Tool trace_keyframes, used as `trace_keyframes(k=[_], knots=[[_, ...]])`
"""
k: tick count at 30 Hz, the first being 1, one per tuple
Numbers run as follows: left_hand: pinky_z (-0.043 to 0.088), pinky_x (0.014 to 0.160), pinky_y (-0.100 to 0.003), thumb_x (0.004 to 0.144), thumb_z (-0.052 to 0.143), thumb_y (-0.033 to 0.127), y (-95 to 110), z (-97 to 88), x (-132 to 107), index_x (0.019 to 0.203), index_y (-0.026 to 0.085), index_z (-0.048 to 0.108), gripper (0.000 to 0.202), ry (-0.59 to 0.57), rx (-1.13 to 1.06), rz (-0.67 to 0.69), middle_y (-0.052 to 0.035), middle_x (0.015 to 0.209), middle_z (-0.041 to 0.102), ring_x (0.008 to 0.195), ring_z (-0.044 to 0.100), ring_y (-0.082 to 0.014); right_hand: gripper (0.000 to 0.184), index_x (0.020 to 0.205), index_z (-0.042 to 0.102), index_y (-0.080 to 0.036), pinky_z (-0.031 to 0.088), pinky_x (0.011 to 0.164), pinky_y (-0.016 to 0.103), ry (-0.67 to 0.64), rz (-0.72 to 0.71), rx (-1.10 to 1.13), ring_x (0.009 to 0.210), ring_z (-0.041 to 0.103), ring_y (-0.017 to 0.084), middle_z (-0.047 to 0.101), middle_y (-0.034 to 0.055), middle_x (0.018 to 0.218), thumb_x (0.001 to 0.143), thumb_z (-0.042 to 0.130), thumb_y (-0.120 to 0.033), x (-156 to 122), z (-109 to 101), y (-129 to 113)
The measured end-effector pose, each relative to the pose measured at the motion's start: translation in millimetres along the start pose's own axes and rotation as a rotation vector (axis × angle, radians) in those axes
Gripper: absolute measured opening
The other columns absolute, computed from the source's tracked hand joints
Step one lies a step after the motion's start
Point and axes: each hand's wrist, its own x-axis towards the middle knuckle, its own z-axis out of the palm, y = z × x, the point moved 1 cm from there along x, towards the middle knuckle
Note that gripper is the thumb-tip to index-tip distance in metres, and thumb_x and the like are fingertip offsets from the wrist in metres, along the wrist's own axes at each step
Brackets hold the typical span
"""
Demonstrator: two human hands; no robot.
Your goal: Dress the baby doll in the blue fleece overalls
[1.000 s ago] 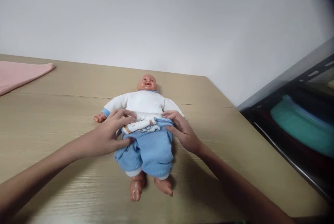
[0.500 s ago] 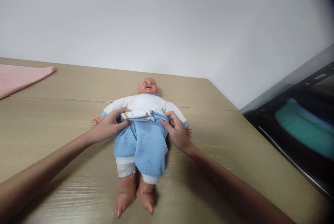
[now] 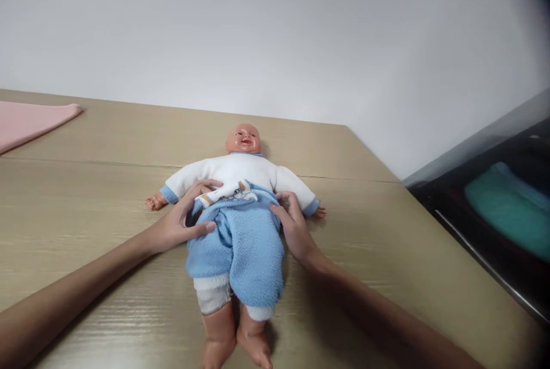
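A baby doll (image 3: 244, 138) lies on its back on the wooden table, head toward the wall. It wears a white top (image 3: 240, 167) with blue cuffs and fuzzy blue trousers (image 3: 255, 248) with white leg bands. The top's printed hem lies bunched at the waistband. My left hand (image 3: 180, 221) rests at the waist's left side, thumb stretched over the trousers and fingers spread on the top. At the opposite side, my right hand (image 3: 294, 226) pinches the waistband between thumb and fingers. Some right fingertips are hidden behind the cloth.
A pink cloth (image 3: 34, 122) lies at the table's far left. White wall (image 3: 215, 36) rises behind the table (image 3: 107, 185). Beyond the table's right edge is a dark, shiny-edged object with a teal item (image 3: 509, 208) on or in it.
My left hand has loosened from the waistband, its thumb now apart from its fingers. The hem has shifted, and the doll's arms appear more spread. The camera view has shifted slightly.
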Motion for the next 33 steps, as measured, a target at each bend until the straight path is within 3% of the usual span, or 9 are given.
trace_keyframes(k=[3, 5, 8, 13, 15, 20, 24, 26, 33], knots=[[0.027, 0.142, -0.056, 0.099, 0.083, 0.056, -6.3, -0.8, -4.8, 0.144, 0.027, 0.064, 0.056, -0.015, -0.075, -0.026, -0.0138, 0.147, 0.071, 0.163, 0.046, -0.0375, 0.033, 0.103, 0.063, -0.027, 0.052, 0.081, 0.037, -0.038, 0.137, 0.113, 0.093, 0.059, 0.027, 0.065, 0.0024, 0.1, 0.094, 0.075, -0.057, -4.0, -3.5, 8.3], [0.038, 0.136, -0.056, 0.098, 0.083, 0.057, -8.4, -3.0, -2.3, 0.138, 0.026, 0.069, 0.052, 0.006, -0.155, -0.053, -0.0138, 0.137, 0.076, 0.152, 0.058, -0.0386, 0.035, 0.099, 0.065, -0.027, 0.052, 0.075, 0.035, -0.055, 0.155, 0.157, 0.087, 0.058, 0.026, 0.064, 0.0011, 0.093, 0.093, 0.079, -0.059, -1.2, -3.6, 11.9], [0.06, 0.106, -0.047, 0.096, 0.083, 0.06, -10.4, -7.2, 4.9, 0.127, 0.024, 0.073, 0.048, 0.109, -0.243, -0.153, -0.0109, 0.118, 0.081, 0.117, 0.076, -0.0342, 0.042, 0.099, 0.067, -0.026, 0.052, 0.069, 0.034, -0.069, 0.162, 0.261, 0.08, 0.058, 0.024, 0.063, -0.0005, 0.088, 0.09, 0.085, -0.063, 5.3, -1.2, 15.2], [0.057, 0.072, -0.032, 0.096, 0.081, 0.067, -15.6, -5.6, 13.9, 0.132, 0.022, 0.071, 0.058, 0.224, -0.355, -0.294, -0.0015, 0.09, 0.078, 0.075, 0.069, -0.0215, 0.046, 0.104, 0.064, -0.027, 0.053, 0.07, 0.035, -0.115, 0.162, 0.378, 0.077, 0.061, 0.023, 0.068, -0.0004, 0.088, 0.088, 0.087, -0.064, 14.5, 1.0, 17.3], [0.059, 0.078, -0.035, 0.098, 0.077, 0.071, -16.5, -3.7, 14.5, 0.134, 0.021, 0.071, 0.061, 0.213, -0.365, -0.277, -0.0044, 0.096, 0.08, 0.083, 0.073, -0.0241, 0.043, 0.107, 0.067, -0.027, 0.055, 0.077, 0.037, -0.151, 0.151, 0.366, 0.083, 0.065, 0.025, 0.071, 0.0012, 0.093, 0.088, 0.086, -0.06, 16.4, -1.0, 16.5], [0.054, 0.116, -0.046, 0.101, 0.076, 0.07, -9.6, -6.5, 8.8, 0.13, 0.024, 0.074, 0.054, 0.168, -0.205, -0.144, -0.0092, 0.13, 0.079, 0.125, 0.071, -0.034, 0.025, 0.105, 0.07, -0.027, 0.055, 0.089, 0.041, -0.167, -0.059, 0.111, 0.097, 0.065, 0.028, 0.069, 0.0034, 0.101, 0.094, 0.079, -0.048, 12.9, -8.5, -1.7], [0.053, 0.116, -0.044, 0.103, 0.077, 0.067, -2.1, -6.2, 8.6, 0.132, 0.025, 0.072, 0.052, 0.154, -0.113, -0.101, -0.0079, 0.134, 0.076, 0.128, 0.068, -0.0324, 0.022, 0.111, 0.073, -0.027, 0.054, 0.103, 0.049, -0.12, -0.378, -0.199, 0.111, 0.065, 0.033, 0.067, 0.0091, 0.116, 0.094, 0.081, -0.038, 9.2, -4.5, -32.5], [0.055, 0.112, -0.042, 0.105, 0.074, 0.067, 0.4, -4.2, 11.9, 0.131, 0.024, 0.072, 0.05, 0.126, -0.137, -0.099, -0.0081, 0.131, 0.076, 0.124, 0.069, -0.0308, 0.022, 0.107, 0.074, -0.027, 0.05, 0.111, 0.054, -0.161, -0.427, -0.272, 0.117, 0.064, 0.036, 0.069, 0.0105, 0.118, 0.092, 0.084, -0.038, 11.5, 0.5, -44.6], [0.057, 0.097, -0.038, 0.104, 0.073, 0.07, 10.5, -11.1, 23.7, 0.114, 0.021, 0.077, 0.05, -0.005, -0.188, -0.207, -0.0067, 0.115, 0.077, 0.108, 0.07, -0.0277, 0.041, 0.106, 0.066, -0.026, 0.057, 0.098, 0.047, -0.317, 0.019, 0.154, 0.1, 0.068, 0.03, 0.07, 0.0038, 0.102, 0.098, 0.073, -0.066, 37.5, -1.8, -26.7]])
